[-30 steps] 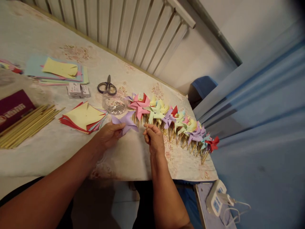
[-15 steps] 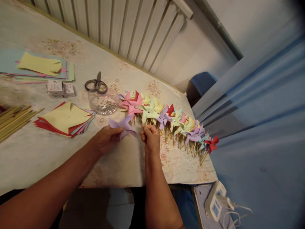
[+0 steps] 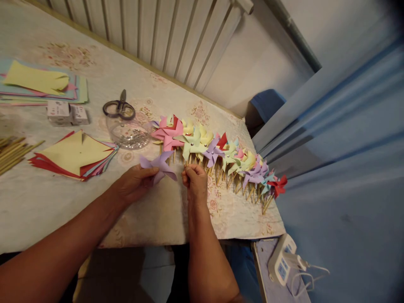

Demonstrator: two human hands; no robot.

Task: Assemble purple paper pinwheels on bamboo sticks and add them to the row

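Note:
My left hand (image 3: 134, 183) is closed on a folded purple paper pinwheel (image 3: 159, 165), held just above the table. My right hand (image 3: 195, 181) is pinched shut beside it, fingertips up at the purple pinwheel's right edge; what it pinches is too small to make out. Just beyond both hands lies a row of finished paper pinwheels (image 3: 217, 153) on wooden sticks, pink, yellow, green, purple and red, running to the table's right corner.
A clear bowl of pins (image 3: 129, 134) stands by grey scissors (image 3: 119, 109). A stack of cut paper squares (image 3: 75, 153), wooden sticks (image 3: 12, 153), two small boxes (image 3: 63, 113) and paper sheets (image 3: 41, 82) lie left. A power strip (image 3: 282, 263) sits below the table (image 3: 47, 202) edge.
The view has shifted, so everything sits further left in frame. Both hands keep the same grip on the purple pinwheel, close together.

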